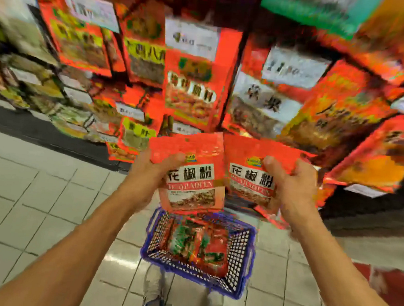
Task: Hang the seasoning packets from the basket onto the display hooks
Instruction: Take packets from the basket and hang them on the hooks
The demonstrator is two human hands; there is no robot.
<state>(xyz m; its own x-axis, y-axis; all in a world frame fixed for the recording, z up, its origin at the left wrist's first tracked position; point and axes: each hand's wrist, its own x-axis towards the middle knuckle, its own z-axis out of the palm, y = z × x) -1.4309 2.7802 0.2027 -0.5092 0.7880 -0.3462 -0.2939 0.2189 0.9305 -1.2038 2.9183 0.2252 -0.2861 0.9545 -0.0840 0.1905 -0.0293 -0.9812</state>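
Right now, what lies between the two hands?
In the head view, two red seasoning packets side by side: the left hand grips one packet, the right hand grips the other. The blue basket sits on the floor below.

Red packets [194, 174] with white label bands, black characters; blue mesh basket [243, 249]; pale grey floor tiles [33, 199].

Pale tiled floor [45, 200], blue mesh basket [243, 249] standing on it, red packets [202, 248] inside
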